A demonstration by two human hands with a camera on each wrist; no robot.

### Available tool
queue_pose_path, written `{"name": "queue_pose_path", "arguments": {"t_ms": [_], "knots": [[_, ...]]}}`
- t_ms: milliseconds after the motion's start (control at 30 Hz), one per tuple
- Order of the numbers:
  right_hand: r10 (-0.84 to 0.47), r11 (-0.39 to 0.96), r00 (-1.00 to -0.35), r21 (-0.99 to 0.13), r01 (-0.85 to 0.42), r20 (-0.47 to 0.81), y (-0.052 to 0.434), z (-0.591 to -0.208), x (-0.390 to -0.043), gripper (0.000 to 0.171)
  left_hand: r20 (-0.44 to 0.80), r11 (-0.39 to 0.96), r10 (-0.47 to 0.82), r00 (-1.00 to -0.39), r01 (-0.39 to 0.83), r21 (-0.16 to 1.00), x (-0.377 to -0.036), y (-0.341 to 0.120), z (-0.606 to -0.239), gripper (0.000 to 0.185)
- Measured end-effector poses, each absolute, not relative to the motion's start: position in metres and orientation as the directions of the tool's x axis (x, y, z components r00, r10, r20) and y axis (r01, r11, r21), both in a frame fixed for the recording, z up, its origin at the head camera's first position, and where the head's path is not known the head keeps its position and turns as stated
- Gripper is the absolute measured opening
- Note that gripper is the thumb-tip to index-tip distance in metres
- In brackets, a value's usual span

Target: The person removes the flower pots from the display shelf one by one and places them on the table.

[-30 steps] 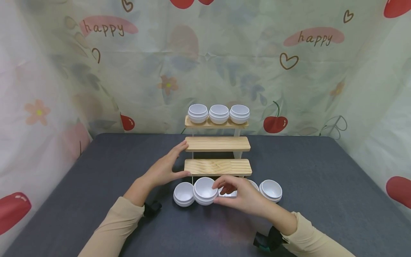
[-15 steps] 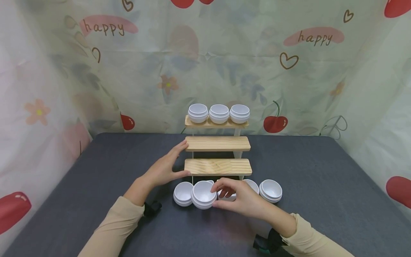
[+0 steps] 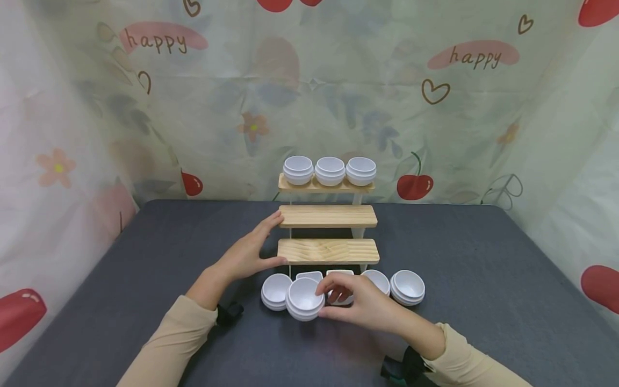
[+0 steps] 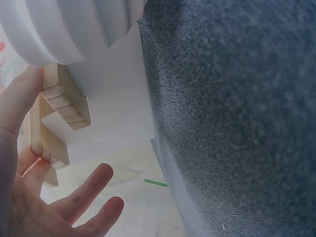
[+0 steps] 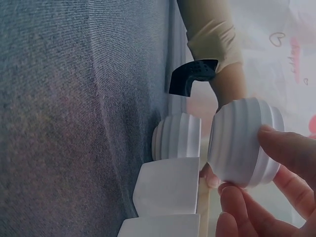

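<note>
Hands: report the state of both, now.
Left hand: open, thumb and fingertips touching the rack, gripping no bowl.
Right hand: closed on a white bowl, pinching it by its side.

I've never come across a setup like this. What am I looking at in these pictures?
There is no machine here, just a person's two bare hands. The head view is taken from the person's head, looking forward and down; the left and right wrist views are taken from each wrist, close to that hand's work.

On the dark table is a stand with wooden shelves. Its top shelf carries three white bowls. In front of it sit three more round bowls and two squarish white containers.

The right hand holds a round white bowl above the table. The left hand holds nothing; it touches the stand's side.
</note>
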State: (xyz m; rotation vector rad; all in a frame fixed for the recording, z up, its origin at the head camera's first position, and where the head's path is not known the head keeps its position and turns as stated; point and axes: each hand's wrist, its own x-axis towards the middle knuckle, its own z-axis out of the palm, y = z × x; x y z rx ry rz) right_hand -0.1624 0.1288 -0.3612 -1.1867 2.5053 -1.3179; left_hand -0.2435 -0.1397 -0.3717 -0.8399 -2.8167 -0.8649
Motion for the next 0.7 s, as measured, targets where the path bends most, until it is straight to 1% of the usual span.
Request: {"name": "queue_pose_path", "arguments": {"t_ms": [233, 700], "knots": [[-0.667, 0.343, -0.707, -0.745, -0.572, 0.235, 0.1277, -0.3609, -0.162, 0.023, 0.227, 0.694, 0.481, -0.847, 0.526, 0.492, -0.2437, -0.14, -0.3723, 0.092], [-0.684, 0.343, -0.69, -0.731, -0.59, 0.236, 0.1262, -0.3664, -0.1596, 0.023, 0.223, 0.687, 0.477, -0.85, 0.519, 0.508, -0.2431, -0.1396, -0.3712, 0.091]]}}
